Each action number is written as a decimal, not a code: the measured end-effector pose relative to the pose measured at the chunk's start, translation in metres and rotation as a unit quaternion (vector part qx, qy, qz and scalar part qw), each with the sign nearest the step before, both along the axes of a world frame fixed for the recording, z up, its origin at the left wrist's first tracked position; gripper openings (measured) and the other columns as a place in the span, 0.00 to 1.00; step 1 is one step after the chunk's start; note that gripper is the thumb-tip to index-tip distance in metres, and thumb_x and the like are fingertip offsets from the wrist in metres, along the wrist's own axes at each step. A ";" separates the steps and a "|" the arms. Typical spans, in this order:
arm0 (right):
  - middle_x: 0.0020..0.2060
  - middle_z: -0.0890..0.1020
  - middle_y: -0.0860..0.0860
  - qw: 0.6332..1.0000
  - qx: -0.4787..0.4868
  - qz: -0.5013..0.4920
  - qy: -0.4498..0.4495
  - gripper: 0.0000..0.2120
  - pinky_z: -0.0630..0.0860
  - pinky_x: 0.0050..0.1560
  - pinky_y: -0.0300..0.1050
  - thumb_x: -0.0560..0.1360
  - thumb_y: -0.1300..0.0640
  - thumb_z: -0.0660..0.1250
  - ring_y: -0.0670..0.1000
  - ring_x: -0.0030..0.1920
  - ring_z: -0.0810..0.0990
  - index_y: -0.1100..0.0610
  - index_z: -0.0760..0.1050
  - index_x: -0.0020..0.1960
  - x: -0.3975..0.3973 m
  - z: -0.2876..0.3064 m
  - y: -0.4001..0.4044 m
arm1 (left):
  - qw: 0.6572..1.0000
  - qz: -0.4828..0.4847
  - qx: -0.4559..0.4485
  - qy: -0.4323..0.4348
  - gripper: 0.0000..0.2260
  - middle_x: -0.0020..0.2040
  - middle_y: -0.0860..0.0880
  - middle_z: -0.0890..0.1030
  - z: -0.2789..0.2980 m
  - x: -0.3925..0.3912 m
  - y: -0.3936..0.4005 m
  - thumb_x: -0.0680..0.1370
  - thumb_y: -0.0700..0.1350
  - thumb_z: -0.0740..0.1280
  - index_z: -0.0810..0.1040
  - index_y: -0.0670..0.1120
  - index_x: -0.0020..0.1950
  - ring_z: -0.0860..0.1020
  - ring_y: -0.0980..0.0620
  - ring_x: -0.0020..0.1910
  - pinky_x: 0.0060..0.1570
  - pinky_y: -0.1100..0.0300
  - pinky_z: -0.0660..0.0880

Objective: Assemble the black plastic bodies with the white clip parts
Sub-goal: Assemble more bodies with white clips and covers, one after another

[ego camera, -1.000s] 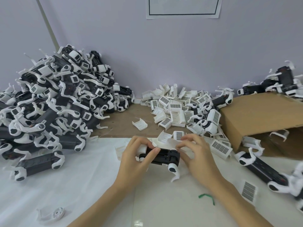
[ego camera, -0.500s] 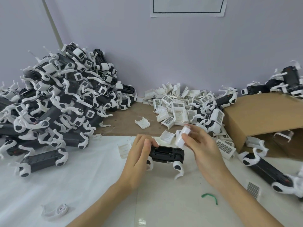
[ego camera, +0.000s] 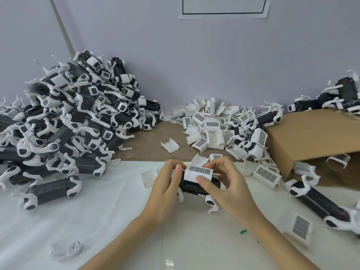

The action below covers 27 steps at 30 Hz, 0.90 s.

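White plastic sits over black here: the white clip, its barcode label facing up, rests on top of the black body, just above the counter near the middle of the view. The left hand curls round the body's left end, thumb up against the clip's edge. The right hand pinches the clip, thumb on its near face and fingers arched over the far side.

The clip looks only laid on, not yet snapped home, so the main risk is a skewed seat. If one side is pushed down before the other, a thin side wall could splay or crack instead of catching. Whether the clip is lined up with the body cannot be told, since the fingers cover its ends.

The body also stands on curved white legs, which give a springy, uneven base; hard downward pressure might tip it or bend a leg. A slip could flick the clip into the loose clips behind, or knock the open clip lying just past the hands.
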State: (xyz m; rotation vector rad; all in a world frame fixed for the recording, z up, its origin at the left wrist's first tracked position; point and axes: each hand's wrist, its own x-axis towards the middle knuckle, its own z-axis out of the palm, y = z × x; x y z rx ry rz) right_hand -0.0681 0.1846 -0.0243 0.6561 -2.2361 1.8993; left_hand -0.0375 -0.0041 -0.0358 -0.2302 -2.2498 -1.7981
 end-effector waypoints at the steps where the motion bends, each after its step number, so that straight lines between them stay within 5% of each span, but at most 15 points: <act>1: 0.51 0.85 0.47 1.000 0.012 0.007 0.004 0.16 0.81 0.57 0.50 0.72 0.51 0.79 0.51 0.54 0.85 0.50 0.75 0.54 0.001 -0.001 -0.001 | 1.000 0.002 0.003 0.002 0.15 0.47 0.52 0.80 0.001 0.000 0.000 0.88 0.57 0.55 0.77 0.51 0.55 0.76 0.53 0.44 0.44 0.57 0.70; 7: 0.52 0.83 0.42 0.992 0.109 0.041 0.044 0.19 0.80 0.47 0.36 0.73 0.55 0.79 0.47 0.52 0.84 0.48 0.70 0.53 0.002 0.002 0.003 | 0.999 -0.022 0.047 -0.011 0.17 0.49 0.41 0.81 0.005 0.002 0.000 0.85 0.60 0.57 0.77 0.49 0.55 0.78 0.45 0.40 0.36 0.60 0.73; 12: 0.52 0.82 0.40 0.986 0.154 0.061 0.030 0.20 0.82 0.48 0.43 0.73 0.49 0.78 0.46 0.50 0.85 0.49 0.69 0.55 0.002 0.011 0.008 | 0.993 -0.046 0.101 -0.040 0.11 0.48 0.40 0.84 0.007 0.000 0.000 0.84 0.51 0.69 0.77 0.43 0.57 0.79 0.43 0.36 0.39 0.50 0.81; 16: 0.42 0.82 0.49 0.984 0.136 0.098 -0.068 0.17 0.80 0.46 0.49 0.80 0.40 0.69 0.47 0.40 0.82 0.51 0.72 0.58 0.004 0.008 0.012 | 0.992 -0.027 0.119 -0.038 0.10 0.50 0.35 0.82 0.010 0.000 -0.003 0.80 0.51 0.70 0.80 0.47 0.57 0.82 0.34 0.39 0.42 0.43 0.78; 19: 0.50 0.82 0.62 0.983 0.060 0.109 -0.139 0.15 0.80 0.51 0.47 0.78 0.43 0.71 0.58 0.49 0.83 0.52 0.80 0.59 0.000 0.011 0.012 | 0.996 -0.014 0.090 -0.007 0.09 0.51 0.36 0.80 0.009 0.000 -0.004 0.80 0.51 0.69 0.81 0.51 0.58 0.79 0.38 0.42 0.40 0.48 0.76; 21: 0.51 0.84 0.54 0.989 0.061 0.101 -0.092 0.12 0.79 0.54 0.42 0.75 0.48 0.72 0.50 0.53 0.83 0.47 0.82 0.59 -0.001 0.013 0.011 | 0.996 -0.024 0.077 0.035 0.11 0.57 0.41 0.79 0.008 0.000 -0.004 0.81 0.49 0.69 0.79 0.52 0.63 0.80 0.46 0.51 0.50 0.52 0.77; 24: 0.55 0.81 0.37 0.990 0.125 0.022 0.062 0.17 0.71 0.63 0.40 0.75 0.56 0.74 0.46 0.62 0.78 0.42 0.79 0.61 0.002 0.012 0.010 | 0.995 -0.022 0.027 0.088 0.20 0.70 0.45 0.73 0.003 0.000 -0.005 0.81 0.46 0.70 0.72 0.53 0.73 0.74 0.43 0.70 0.70 0.44 0.72; 27: 0.58 0.74 0.30 0.966 0.201 -0.021 0.163 0.21 0.66 0.67 0.40 0.75 0.60 0.76 0.44 0.65 0.73 0.46 0.78 0.64 0.002 0.007 0.009 | 0.998 -0.022 0.003 0.061 0.23 0.71 0.50 0.76 -0.001 0.000 -0.007 0.82 0.50 0.71 0.68 0.53 0.75 0.73 0.45 0.73 0.74 0.43 0.70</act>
